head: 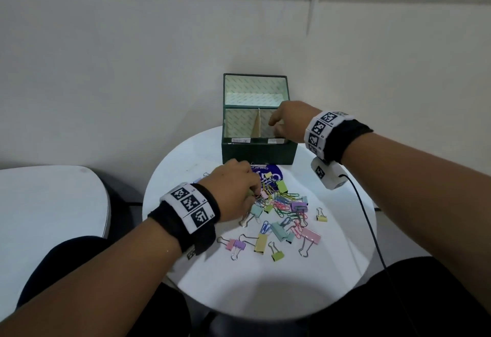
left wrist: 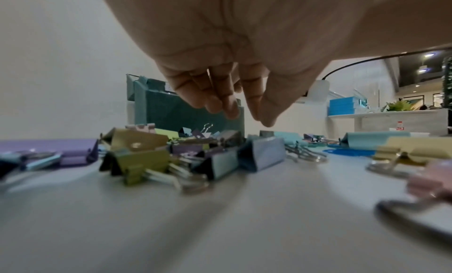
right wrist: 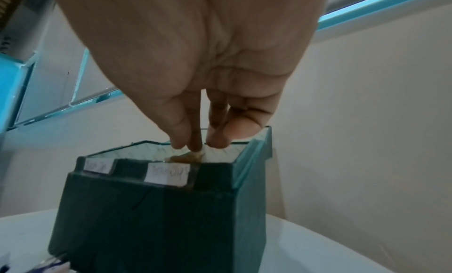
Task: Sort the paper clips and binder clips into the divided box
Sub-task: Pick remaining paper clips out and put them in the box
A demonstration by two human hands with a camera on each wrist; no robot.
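A dark green divided box [head: 259, 153] stands open at the back of the round table, with a card divider and two paper labels on its front rim. My right hand [head: 275, 127] reaches down into the right compartment. In the right wrist view its fingertips [right wrist: 193, 143] are bunched together just above the box [right wrist: 159, 209]; a blurred brownish shape lies right under them, and I cannot tell whether it is held. My left hand [head: 253, 193] hovers over the pile of pastel paper clips and binder clips [head: 281, 205], thumb and fingers apart [left wrist: 247, 116] with nothing between the tips.
The clips spread over the middle of the white round table [head: 265, 289], with loose binder clips such as a yellow one [head: 261, 243] towards me. A purple sticker [head: 268, 173] lies before the box. A black cable [head: 369, 222] crosses the right side. Another white table [head: 47, 204] stands left.
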